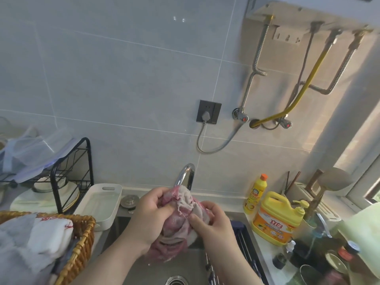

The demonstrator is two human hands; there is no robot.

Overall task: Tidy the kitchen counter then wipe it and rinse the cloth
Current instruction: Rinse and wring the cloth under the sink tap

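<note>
Step in hand, as judged: rinsing the cloth (174, 227) over the sink (185, 266). The cloth sits at the centre of the view, directly below the tap (186, 174) at 12 o'clock, and hangs into the steel basin.

Grip state: the left hand (150, 214) holds the cloth from 9 o'clock, fingers curled into its upper folds. The right hand (211, 221) holds it from 3 o'clock, thumb and fingers pinching a fold. Both grips are narrow and loaded with fabric.

Procedure, as advice:
1. Keep the cloth under the spout so that runoff falls toward the drain (176, 280) at 6 o'clock. Whether water is flowing cannot be told.
2. Rub fold against fold, then turn fresh faces outward.
3. Squeeze low in the basin to keep splashes off the worktop (265, 241).

Materials and shapes:
- Cloth: soft, bunched, mottled pink and grey-white, with a frayed pale edge at the top. It looks wet and limp.
- Tap: polished chrome, arched spout.
- Sink: brushed steel, flat-walled, with a dark rack along its 3 o'clock edge.
- Detergent jug (275, 221) at 3 o'clock: yellow plastic, squat, with a pump. A slimmer yellow bottle (255, 194) stands just behind it.
- White tray (98, 204) at 9 o'clock: smooth, rectangular, with rounded corners.
- Wicker basket (82, 239) at 8 o'clock: woven and rigid, holding folded fabric.
</note>
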